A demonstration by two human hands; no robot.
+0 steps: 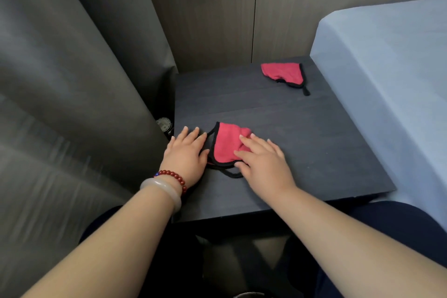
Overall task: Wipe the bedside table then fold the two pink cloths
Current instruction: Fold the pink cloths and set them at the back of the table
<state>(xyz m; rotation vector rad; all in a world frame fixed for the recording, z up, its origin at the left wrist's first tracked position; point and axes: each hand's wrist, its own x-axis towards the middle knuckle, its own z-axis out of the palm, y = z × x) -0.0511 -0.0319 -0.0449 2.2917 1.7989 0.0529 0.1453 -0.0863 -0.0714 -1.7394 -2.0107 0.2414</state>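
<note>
Fingers (249,144) are laid flat, left hand (186,155) beside the near cloth (223,147), right hand (264,162) on it. Limp fabric is likely best pinched at corners.

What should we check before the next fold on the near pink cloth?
1. Near cloth flat on the bedside table: not ok, rumpled.
2. Right hand pinning it, fingers straight: ok.
3. Left hand gripping an edge: not ok, flat beside the cloth.
4. Far cloth clear of both hands: ok.
5. Table wiped: cannot tell.
</note>
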